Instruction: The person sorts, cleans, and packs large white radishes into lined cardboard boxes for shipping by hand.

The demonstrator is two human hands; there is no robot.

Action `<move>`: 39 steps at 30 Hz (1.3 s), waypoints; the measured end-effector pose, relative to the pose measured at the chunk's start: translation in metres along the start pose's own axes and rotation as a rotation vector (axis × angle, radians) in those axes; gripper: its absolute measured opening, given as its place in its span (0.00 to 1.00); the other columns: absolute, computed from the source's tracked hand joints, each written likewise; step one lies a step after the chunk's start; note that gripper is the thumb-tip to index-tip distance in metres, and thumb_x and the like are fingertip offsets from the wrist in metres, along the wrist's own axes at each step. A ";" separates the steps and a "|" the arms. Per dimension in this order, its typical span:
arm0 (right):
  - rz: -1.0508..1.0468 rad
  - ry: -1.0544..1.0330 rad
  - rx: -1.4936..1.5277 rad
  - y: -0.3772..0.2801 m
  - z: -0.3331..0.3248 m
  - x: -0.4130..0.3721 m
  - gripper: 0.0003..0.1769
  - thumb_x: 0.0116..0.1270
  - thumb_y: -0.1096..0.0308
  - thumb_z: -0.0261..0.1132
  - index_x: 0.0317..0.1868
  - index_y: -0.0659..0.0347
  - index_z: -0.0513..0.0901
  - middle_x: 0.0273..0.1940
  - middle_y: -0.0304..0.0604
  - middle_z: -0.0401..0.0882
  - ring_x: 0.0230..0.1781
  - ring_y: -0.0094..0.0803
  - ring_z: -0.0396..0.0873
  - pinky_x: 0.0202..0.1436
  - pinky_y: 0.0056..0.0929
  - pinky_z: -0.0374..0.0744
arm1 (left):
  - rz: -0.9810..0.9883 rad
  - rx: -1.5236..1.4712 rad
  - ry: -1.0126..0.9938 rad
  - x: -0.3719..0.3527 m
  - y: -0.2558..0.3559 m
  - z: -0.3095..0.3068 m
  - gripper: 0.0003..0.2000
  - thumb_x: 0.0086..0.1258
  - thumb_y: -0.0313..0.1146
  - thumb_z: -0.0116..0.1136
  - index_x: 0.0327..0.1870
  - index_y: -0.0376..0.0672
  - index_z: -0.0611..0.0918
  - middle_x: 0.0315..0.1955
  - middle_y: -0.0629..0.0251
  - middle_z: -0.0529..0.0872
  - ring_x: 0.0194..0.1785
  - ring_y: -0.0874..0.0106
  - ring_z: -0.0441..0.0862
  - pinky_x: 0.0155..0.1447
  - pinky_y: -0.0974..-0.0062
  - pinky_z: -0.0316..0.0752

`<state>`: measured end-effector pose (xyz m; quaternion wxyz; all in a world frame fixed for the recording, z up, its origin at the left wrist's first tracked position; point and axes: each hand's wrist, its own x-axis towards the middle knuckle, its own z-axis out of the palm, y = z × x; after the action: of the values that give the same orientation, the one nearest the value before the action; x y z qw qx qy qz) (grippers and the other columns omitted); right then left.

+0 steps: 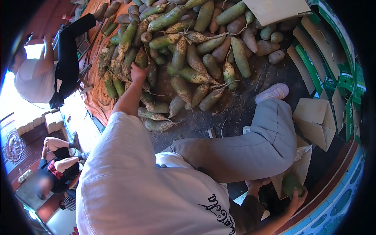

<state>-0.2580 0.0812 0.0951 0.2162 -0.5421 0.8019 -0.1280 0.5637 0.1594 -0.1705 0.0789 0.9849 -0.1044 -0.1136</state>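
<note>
My left hand (pixel 139 72) reaches into a heap of long green radishes (pixel 168 19). Its fingers are closed round the lower end of one radish (pixel 141 57) with soil on its skin. More radishes lie against both sides of that hand, some with yellowed ends and thin trailing roots. My right hand is not in view. At the lower right, a co-worker's hand (pixel 299 197) holds a green radish (pixel 291 185) at an open cardboard box (pixel 308 158). Another hand (pixel 258 182), below a dark sleeve, shows beside my bent grey-trousered leg (pixel 235 156).
Green-and-brown cartons (pixel 344 86) stand along the right. A folded box (pixel 315 119) is beside my knee, and a cardboard sheet (pixel 278 8) lies over the heap's edge. Orange sheeting (pixel 92 74) borders the heap. One person stands and others sit on the left.
</note>
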 end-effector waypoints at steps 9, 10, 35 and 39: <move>0.333 0.253 0.625 -0.020 -0.066 -0.095 0.33 0.57 0.56 0.65 0.59 0.64 0.67 0.55 0.49 0.68 0.54 0.41 0.68 0.55 0.39 0.69 | -0.301 -0.696 -0.496 0.031 -0.028 -0.013 0.35 0.51 0.40 0.66 0.58 0.37 0.63 0.45 0.55 0.77 0.44 0.60 0.78 0.45 0.61 0.75; 0.312 0.239 0.646 -0.026 -0.062 -0.108 0.33 0.57 0.56 0.65 0.59 0.64 0.67 0.55 0.49 0.68 0.54 0.41 0.68 0.55 0.39 0.69 | -0.265 -0.757 -0.509 0.018 -0.033 -0.018 0.33 0.52 0.40 0.65 0.56 0.36 0.64 0.44 0.55 0.77 0.43 0.61 0.78 0.43 0.61 0.75; 0.507 -0.377 0.971 0.037 0.212 -0.141 0.34 0.51 0.72 0.68 0.60 0.68 0.67 0.52 0.45 0.72 0.52 0.33 0.72 0.56 0.30 0.70 | 0.431 -0.083 -0.136 0.054 -0.003 0.074 0.23 0.66 0.52 0.49 0.47 0.40 0.78 0.39 0.47 0.82 0.47 0.51 0.79 0.50 0.59 0.72; 0.416 -0.481 0.783 0.001 0.256 -0.108 0.32 0.52 0.72 0.67 0.59 0.65 0.69 0.51 0.43 0.74 0.50 0.31 0.74 0.54 0.31 0.73 | 0.553 0.043 -0.095 0.031 -0.010 0.046 0.21 0.71 0.47 0.42 0.41 0.38 0.81 0.34 0.44 0.82 0.40 0.51 0.80 0.46 0.56 0.72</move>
<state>-0.1005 0.1891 -0.1066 0.6028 -0.2633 0.7122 -0.2451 0.5843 0.1557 -0.2230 0.0809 0.9140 -0.3750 -0.1316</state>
